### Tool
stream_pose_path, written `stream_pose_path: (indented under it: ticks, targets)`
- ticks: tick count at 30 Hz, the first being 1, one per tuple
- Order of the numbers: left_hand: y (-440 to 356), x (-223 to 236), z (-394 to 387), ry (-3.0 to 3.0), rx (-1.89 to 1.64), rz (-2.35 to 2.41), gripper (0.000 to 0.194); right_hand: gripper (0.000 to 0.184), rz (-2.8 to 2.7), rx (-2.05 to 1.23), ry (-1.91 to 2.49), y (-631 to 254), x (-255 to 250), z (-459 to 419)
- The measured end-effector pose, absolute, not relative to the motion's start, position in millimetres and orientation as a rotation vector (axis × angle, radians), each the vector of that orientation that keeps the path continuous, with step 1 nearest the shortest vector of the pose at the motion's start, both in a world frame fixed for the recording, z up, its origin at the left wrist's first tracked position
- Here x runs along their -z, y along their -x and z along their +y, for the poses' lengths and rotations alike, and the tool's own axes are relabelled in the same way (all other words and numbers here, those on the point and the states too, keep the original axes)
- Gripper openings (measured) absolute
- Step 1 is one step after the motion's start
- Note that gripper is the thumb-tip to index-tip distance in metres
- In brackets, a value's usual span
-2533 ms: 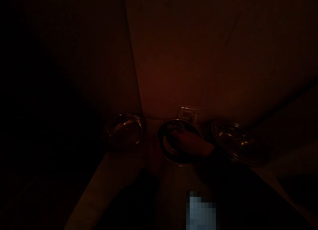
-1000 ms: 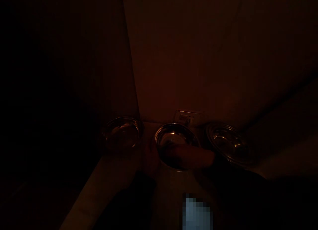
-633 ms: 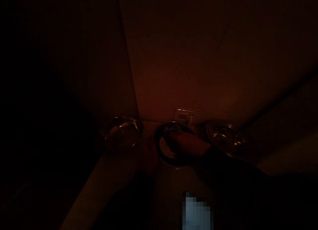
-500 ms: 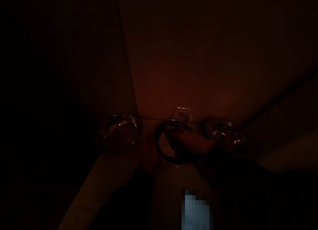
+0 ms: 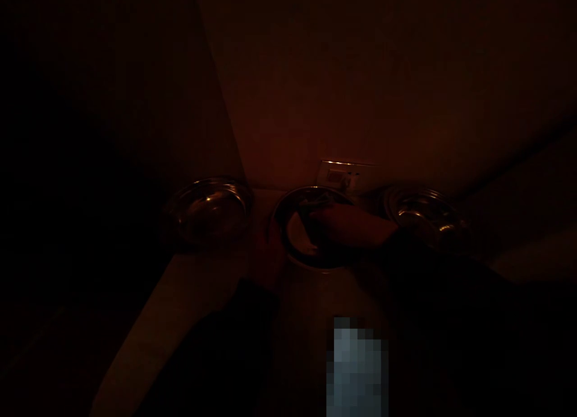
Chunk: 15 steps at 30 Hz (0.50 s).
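The scene is very dark. A round steel bowl stands in the middle of a pale counter. My right hand reaches into it from the right, with its fingers pressed together near a greyish thing at the bowl's far rim; I cannot make out what that is. A pale patch shows on the bowl's inside. My left hand is a dim shape against the bowl's left outer side, and its fingers cannot be made out.
A second steel bowl stands to the left and a third steel bowl to the right. A small white box sits on the wall behind. The counter edge runs diagonally at the left, with darkness beyond.
My right hand has shifted back and forth inside the middle bowl. The view has tilted, so the bowls sit higher in the picture now.
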<state>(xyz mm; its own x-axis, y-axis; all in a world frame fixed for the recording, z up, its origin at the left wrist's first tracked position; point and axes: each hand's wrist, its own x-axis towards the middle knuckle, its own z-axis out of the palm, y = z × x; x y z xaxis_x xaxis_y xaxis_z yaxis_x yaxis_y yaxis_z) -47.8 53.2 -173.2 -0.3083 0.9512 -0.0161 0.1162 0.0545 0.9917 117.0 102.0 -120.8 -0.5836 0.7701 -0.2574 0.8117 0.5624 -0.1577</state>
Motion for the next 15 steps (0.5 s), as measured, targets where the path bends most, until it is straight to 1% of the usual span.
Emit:
stream_pose_path:
  ticks: [15]
  targets:
    - [48, 175, 53, -1.133, -1.375, 1.547, 0.039, 0.030, 2.575, 0.344, -1.298, -119, 111, 102]
